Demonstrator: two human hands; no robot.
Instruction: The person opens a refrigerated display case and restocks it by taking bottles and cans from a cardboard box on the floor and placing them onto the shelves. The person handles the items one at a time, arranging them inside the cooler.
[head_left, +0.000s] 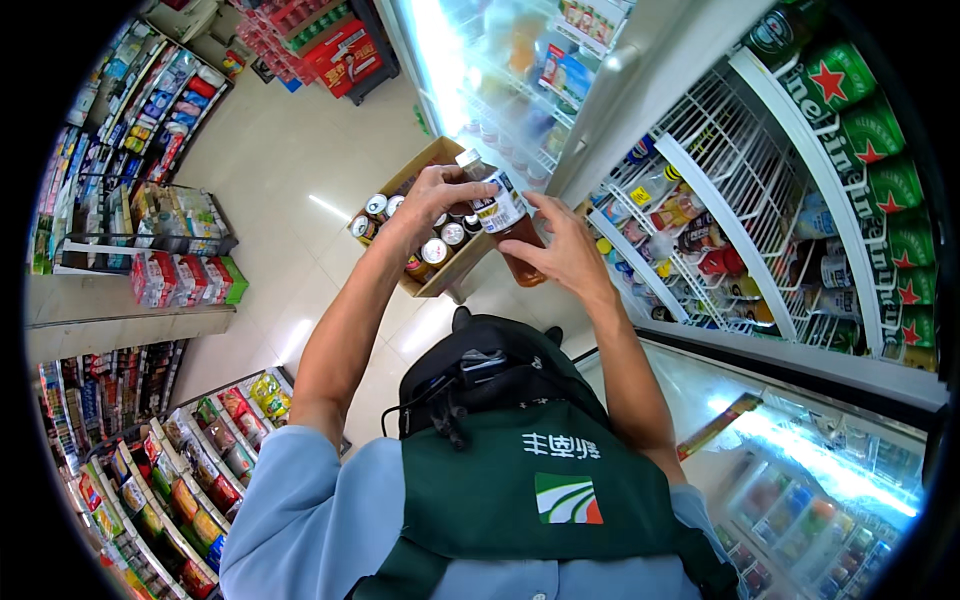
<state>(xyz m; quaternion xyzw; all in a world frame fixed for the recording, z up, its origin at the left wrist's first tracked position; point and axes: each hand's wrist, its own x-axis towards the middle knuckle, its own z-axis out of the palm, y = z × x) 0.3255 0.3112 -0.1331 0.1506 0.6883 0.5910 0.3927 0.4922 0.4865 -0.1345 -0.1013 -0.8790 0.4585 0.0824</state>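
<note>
My left hand (442, 193) grips a plastic bottle of brown drink (501, 217) near its neck, its white cap pointing up and away from me. Fingers spread, my right hand (562, 244) is at the bottle's lower right side; whether its fingertips touch the bottle I cannot tell. Below and behind the bottle stands a cardboard box (457, 270) holding several drink cans (436, 251) with their tops up, partly hidden by my left hand and the bottle.
On the right is a cooler with wire racks (739, 187), bottles and green beer cans (874, 142). A glass door (517, 82) stands open ahead. Below right lies another glass surface (817, 442). Snack shelves (187, 480) and a display of packs (187, 281) stand on the left.
</note>
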